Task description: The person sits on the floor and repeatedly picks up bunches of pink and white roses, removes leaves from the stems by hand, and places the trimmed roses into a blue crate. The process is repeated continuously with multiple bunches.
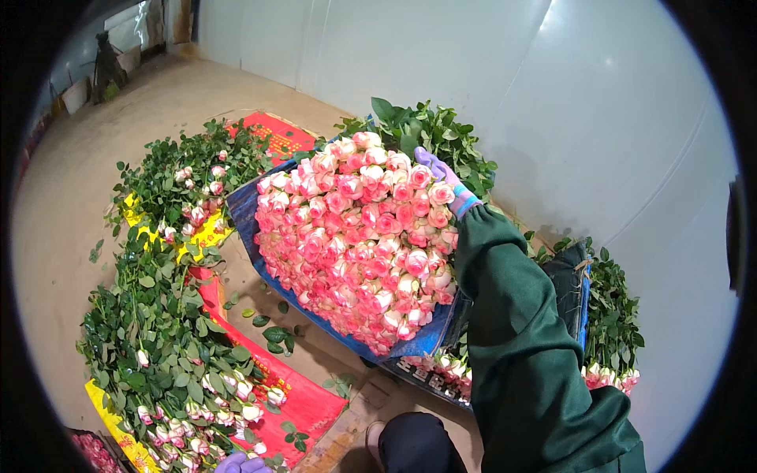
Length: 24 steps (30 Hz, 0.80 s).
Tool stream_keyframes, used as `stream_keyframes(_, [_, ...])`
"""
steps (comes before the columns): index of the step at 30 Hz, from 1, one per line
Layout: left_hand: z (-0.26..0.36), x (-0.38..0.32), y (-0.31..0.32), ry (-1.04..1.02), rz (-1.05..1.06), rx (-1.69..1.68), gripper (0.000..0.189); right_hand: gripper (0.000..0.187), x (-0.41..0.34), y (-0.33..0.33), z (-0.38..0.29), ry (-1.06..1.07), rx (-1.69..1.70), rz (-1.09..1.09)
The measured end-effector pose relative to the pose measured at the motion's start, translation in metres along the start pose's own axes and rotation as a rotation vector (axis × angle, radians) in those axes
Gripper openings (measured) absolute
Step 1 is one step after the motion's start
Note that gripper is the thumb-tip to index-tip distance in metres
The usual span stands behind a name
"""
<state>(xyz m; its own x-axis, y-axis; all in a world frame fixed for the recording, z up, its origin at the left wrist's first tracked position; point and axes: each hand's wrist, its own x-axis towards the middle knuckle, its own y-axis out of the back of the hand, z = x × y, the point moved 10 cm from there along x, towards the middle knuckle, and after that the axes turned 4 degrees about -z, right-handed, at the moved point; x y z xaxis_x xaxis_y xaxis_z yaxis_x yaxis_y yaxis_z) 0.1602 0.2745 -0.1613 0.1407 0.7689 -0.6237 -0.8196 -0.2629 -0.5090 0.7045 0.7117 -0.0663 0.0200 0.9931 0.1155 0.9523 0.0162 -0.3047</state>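
A large heap of pink-and-white roses (349,236) lies before me on a blue tarpaulin (243,210), the blooms packed facing me. My right hand (434,167), in a lilac knit glove with a striped cuff, reaches to the heap's upper right edge, beside the green rose leaves (437,130). Blooms and leaves partly hide its fingers, so its grip cannot be made out. At the bottom edge, only part of my left hand (242,464) shows, in a similar lilac glove. It is close to loose white-and-pink roses (183,428), and its fingertips are mostly cut off.
Leafy rose stems (154,331) spread leftward over red sheeting (295,408) and yellow sheeting (118,428) with writing. More roses (609,378) stand by a dark, blue-edged sheet (571,284) at right. A pale wall (532,88) rises behind. White buckets (77,94) stand far left.
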Motion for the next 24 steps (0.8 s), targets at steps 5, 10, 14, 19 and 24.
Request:
stream_keyframes(5, [0.002, 0.000, -0.017, -0.011, -0.049, 0.072, 0.033, 0.031, -0.009, -0.009, 0.005, 0.059, 0.006, 0.097])
stream_keyframes(10, [0.004, -0.001, -0.039, -0.020, -0.163, -0.023, 0.036, 0.043, -0.007, 0.004, -0.031, 0.143, -0.806, 0.191])
stream_keyframes(14, [0.002, -0.009, -0.030, -0.044, -0.183, -0.077, 0.041, 0.065, -0.035, -0.035, -0.076, 0.243, -1.175, 0.226])
stream_keyframes(19, [0.003, -0.025, -0.019, -0.090, -0.156, -0.086, 0.049, 0.060, -0.069, -0.046, -0.091, 0.173, -0.776, 0.149])
stream_keyframes(24, [0.012, -0.036, -0.020, -0.102, -0.085, -0.092, 0.051, 0.054, -0.137, -0.039, -0.063, -0.223, -0.501, 0.345])
